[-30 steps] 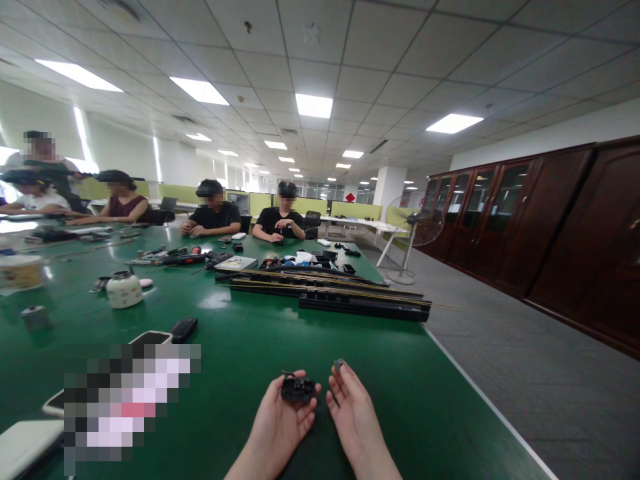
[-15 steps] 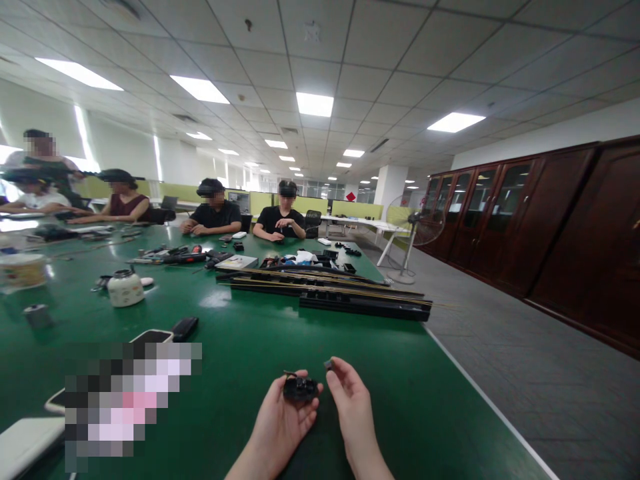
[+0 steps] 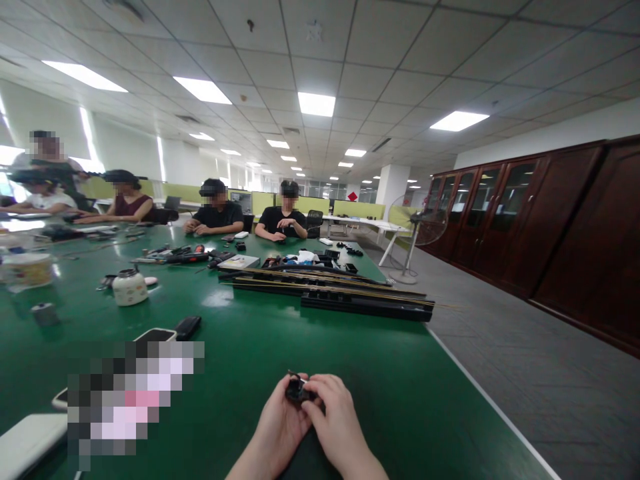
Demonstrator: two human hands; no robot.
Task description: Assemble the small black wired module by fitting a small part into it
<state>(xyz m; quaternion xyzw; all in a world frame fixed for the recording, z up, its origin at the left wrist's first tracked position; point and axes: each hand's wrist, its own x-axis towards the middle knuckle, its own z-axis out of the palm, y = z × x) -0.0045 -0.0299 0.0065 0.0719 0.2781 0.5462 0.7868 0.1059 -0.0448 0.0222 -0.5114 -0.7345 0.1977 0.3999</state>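
Note:
A small black plastic housing [image 3: 295,390], with a short dark wire at its top, lies in my left hand [image 3: 283,417]. The fingers and thumb of that hand cup it from below and from the left. My right hand [image 3: 335,413] has its thumb and fingertips pinched together at the housing's right side, touching it. A small grey piece was in this pinch a moment ago; the fingers now cover it almost wholly, and only a light speck shows at their tips. Both hands are above the green table [image 3: 240,347] near its front edge.
Long black rails [image 3: 370,309] with thin brass-coloured rods lie across the table ahead. To the left are a phone [image 3: 157,335], a dark case [image 3: 189,327], a white jar [image 3: 130,288] and a metal cylinder [image 3: 45,314]. Several people sit at the far side. A fan [image 3: 413,230] stands beyond the right edge.
My right hand has moved left with the small grey piece, from beside the black housing onto it. The left hand still cradles the housing. The view has shifted slightly.

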